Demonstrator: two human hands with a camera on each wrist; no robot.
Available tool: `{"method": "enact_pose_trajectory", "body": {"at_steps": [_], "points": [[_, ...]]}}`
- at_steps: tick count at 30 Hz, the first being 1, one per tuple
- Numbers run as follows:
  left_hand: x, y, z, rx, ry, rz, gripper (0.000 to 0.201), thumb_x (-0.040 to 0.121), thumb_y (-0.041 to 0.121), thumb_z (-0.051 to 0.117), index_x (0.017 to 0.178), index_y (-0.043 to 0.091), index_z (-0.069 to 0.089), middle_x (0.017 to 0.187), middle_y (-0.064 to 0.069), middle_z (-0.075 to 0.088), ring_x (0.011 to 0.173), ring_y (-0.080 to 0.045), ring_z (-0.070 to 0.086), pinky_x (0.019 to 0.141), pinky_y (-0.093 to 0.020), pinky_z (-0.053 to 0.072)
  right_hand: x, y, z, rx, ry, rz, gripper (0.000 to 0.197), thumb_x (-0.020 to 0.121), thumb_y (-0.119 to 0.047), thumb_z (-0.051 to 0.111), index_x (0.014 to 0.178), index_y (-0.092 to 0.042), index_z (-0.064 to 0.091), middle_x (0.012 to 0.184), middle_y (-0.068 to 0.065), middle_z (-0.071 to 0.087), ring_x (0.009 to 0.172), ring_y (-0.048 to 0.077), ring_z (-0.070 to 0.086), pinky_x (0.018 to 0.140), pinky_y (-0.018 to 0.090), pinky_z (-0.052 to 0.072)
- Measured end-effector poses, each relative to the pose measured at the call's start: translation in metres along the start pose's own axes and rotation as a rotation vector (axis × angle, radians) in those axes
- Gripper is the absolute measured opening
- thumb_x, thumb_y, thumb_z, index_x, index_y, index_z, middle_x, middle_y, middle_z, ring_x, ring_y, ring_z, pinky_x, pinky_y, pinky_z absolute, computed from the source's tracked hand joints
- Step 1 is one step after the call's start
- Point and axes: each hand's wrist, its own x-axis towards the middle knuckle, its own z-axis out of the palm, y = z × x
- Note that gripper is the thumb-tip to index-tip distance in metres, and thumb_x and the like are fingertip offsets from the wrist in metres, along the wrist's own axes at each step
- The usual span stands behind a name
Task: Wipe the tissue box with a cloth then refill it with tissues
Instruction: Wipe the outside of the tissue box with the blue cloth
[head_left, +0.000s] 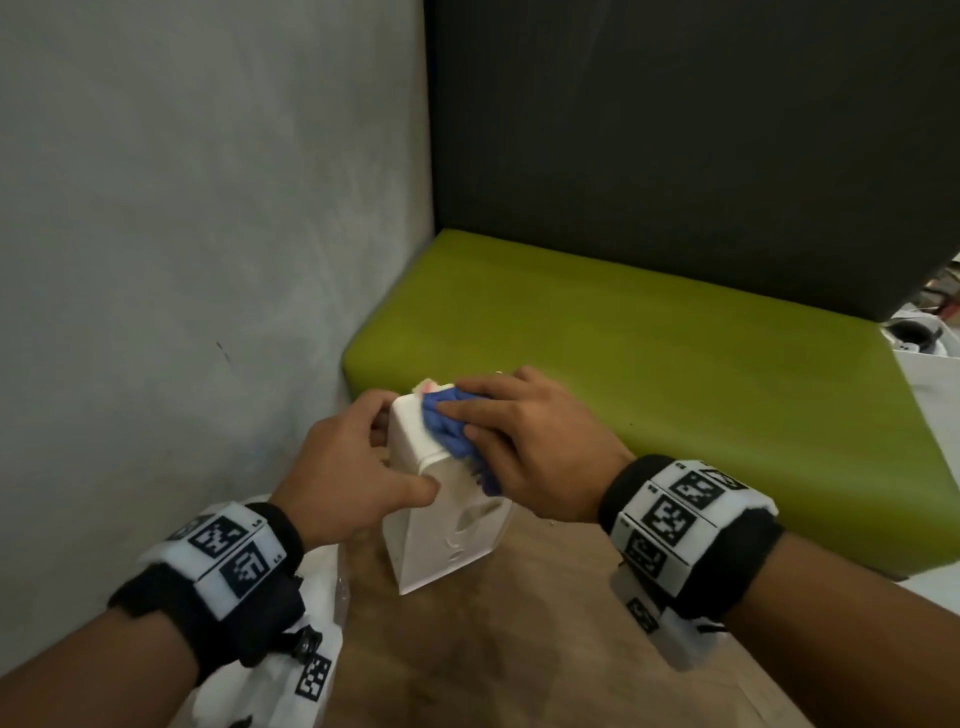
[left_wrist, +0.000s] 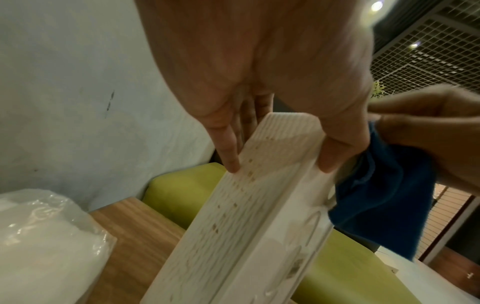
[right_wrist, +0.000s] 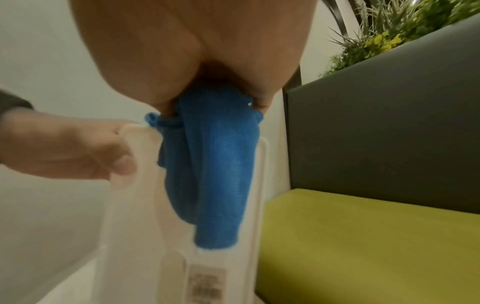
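Observation:
A white plastic tissue box (head_left: 441, 525) stands tilted on end on the wooden table (head_left: 519, 649). My left hand (head_left: 353, 467) grips its upper end, thumb on one face and fingers (left_wrist: 228, 152) on the ribbed side (left_wrist: 233, 216). My right hand (head_left: 530, 441) presses a crumpled blue cloth (head_left: 452, 431) against the box's upper right face. In the right wrist view the cloth (right_wrist: 215, 174) hangs from my fingers down along the box (right_wrist: 145, 226). The left wrist view shows the cloth (left_wrist: 384, 195) behind the box's edge.
A clear plastic pack of white tissues (left_wrist: 44, 242) lies on the table at my left, under the left wrist (head_left: 291, 675). A grey wall (head_left: 182, 208) runs on the left. A green bench seat (head_left: 649, 389) with a dark backrest (head_left: 675, 130) stands beyond the table.

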Motion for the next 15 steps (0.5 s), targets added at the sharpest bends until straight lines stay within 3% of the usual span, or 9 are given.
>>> {"method": "enact_pose_trajectory", "body": {"at_steps": [2, 4, 6, 7, 10, 12, 15], "points": [[-0.002, 0.002, 0.001, 0.039, -0.003, 0.011, 0.074, 0.038, 0.044, 0.081, 0.108, 0.031, 0.060, 0.100, 0.014, 0.069, 0.091, -0.004, 0.069, 0.075, -0.026, 0.060, 0.001, 0.018, 0.001, -0.010, 0.006, 0.163, 0.046, 0.093, -0.036, 0.030, 0.124, -0.031, 0.064, 0.131, 0.001, 0.063, 0.099, 0.032, 0.058, 0.086, 0.044, 0.046], [-0.001, 0.004, 0.003, 0.075, -0.001, 0.011, 0.072, 0.046, 0.036, 0.089, 0.111, 0.030, 0.058, 0.101, 0.015, 0.067, 0.092, -0.003, 0.066, 0.076, -0.025, 0.058, 0.011, 0.024, 0.000, -0.006, -0.005, 0.305, 0.045, 0.090, -0.033, 0.030, 0.113, -0.028, 0.068, 0.118, 0.001, 0.067, 0.100, 0.033, 0.059, 0.087, 0.044, 0.045], [0.002, 0.003, 0.004, 0.079, 0.009, -0.002, 0.068, 0.046, 0.035, 0.089, 0.107, 0.034, 0.058, 0.101, 0.015, 0.068, 0.091, -0.004, 0.067, 0.077, -0.027, 0.059, 0.020, 0.010, 0.000, -0.019, -0.011, 0.294, 0.039, 0.089, -0.032, 0.031, 0.101, -0.026, 0.068, 0.109, -0.002, 0.066, 0.094, 0.033, 0.058, 0.082, 0.046, 0.046], [0.002, 0.002, 0.004, 0.065, 0.017, -0.011, 0.067, 0.041, 0.040, 0.086, 0.103, 0.037, 0.059, 0.099, 0.014, 0.069, 0.090, -0.005, 0.068, 0.077, -0.029, 0.059, 0.021, 0.000, 0.002, -0.021, -0.012, 0.247, 0.038, 0.089, -0.034, 0.032, 0.102, -0.028, 0.068, 0.113, -0.003, 0.065, 0.093, 0.032, 0.057, 0.081, 0.046, 0.047], [0.000, -0.001, 0.002, 0.035, 0.015, -0.024, 0.066, 0.041, 0.038, 0.086, 0.102, 0.037, 0.060, 0.099, 0.012, 0.071, 0.091, -0.005, 0.069, 0.079, -0.030, 0.060, 0.008, -0.020, 0.006, 0.000, -0.024, 0.143, 0.042, 0.092, -0.038, 0.036, 0.122, -0.037, 0.064, 0.135, -0.005, 0.059, 0.098, 0.030, 0.053, 0.082, 0.045, 0.046], [-0.002, -0.004, 0.003, 0.030, 0.005, -0.024, 0.069, 0.051, 0.025, 0.092, 0.110, 0.033, 0.058, 0.104, 0.010, 0.070, 0.094, -0.007, 0.069, 0.081, -0.031, 0.059, 0.004, -0.014, 0.006, 0.023, 0.008, 0.201, 0.044, 0.091, -0.040, 0.035, 0.125, -0.037, 0.063, 0.137, -0.005, 0.059, 0.100, 0.030, 0.053, 0.083, 0.047, 0.047], [-0.001, -0.010, 0.004, 0.025, -0.015, -0.025, 0.080, 0.053, 0.027, 0.091, 0.122, 0.028, 0.051, 0.113, 0.009, 0.066, 0.101, -0.010, 0.067, 0.085, -0.036, 0.059, 0.005, 0.000, 0.007, 0.039, 0.055, 0.316, 0.046, 0.089, -0.039, 0.033, 0.122, -0.036, 0.064, 0.130, -0.004, 0.063, 0.101, 0.032, 0.055, 0.083, 0.050, 0.048]]}}
